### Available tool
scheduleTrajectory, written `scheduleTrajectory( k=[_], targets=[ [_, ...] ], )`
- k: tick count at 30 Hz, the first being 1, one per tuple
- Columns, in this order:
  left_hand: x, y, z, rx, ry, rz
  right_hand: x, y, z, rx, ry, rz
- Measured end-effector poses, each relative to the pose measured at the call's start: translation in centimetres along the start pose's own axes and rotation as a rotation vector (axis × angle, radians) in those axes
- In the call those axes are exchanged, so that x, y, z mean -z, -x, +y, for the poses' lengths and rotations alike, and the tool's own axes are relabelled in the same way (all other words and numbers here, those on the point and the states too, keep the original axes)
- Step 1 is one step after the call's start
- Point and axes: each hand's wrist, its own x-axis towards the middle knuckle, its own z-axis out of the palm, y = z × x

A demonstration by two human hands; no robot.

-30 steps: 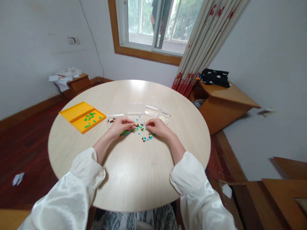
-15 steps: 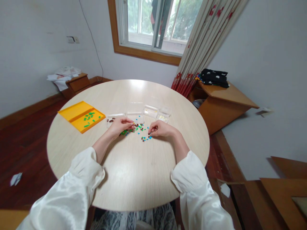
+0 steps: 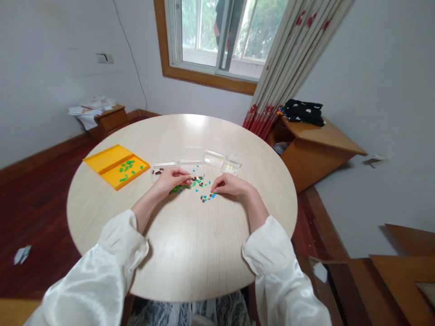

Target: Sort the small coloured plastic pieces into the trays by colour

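My left hand (image 3: 170,178) is above the left part of a loose pile of tiny plastic building bricks (image 3: 196,182) in green, brown, blue and yellow. Thumb and forefinger pinch a small yellow brick (image 3: 189,176). At the pile's right side, my right hand (image 3: 230,184) points down with its fingertips pressed together beside a few blue and brown bricks (image 3: 205,198). Whether a brick sits between those fingertips is too small to tell. Just behind the hands stand clear plastic trays; one tray (image 3: 168,164) holds brown bricks, another tray (image 3: 192,161) blue ones.
An open yellow case (image 3: 110,158) with green bricks (image 3: 126,167) lies on the left of the round table (image 3: 190,253). Farther right, two more clear trays (image 3: 213,154) hold small yellowish pieces. A wooden cabinet (image 3: 316,149) with folded black cloth (image 3: 303,112) stands beyond the table's right edge.
My right hand's fingers have straightened slightly, with their tips reaching down to the bricks. My left hand keeps its pinch on the yellow brick and stays in place.
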Motion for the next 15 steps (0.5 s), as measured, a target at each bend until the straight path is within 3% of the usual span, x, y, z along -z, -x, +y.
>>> scheduleTrajectory(
  k=[7,15],
  targets=[
    [0.1,-0.1,0.0,0.001,0.003,0.003,0.0,0.1,0.4,-0.034,0.014,0.009],
    [-0.1,0.0,0.2,0.005,0.023,0.012,0.0,0.3,-0.9,-0.090,0.104,0.020]
  ],
)
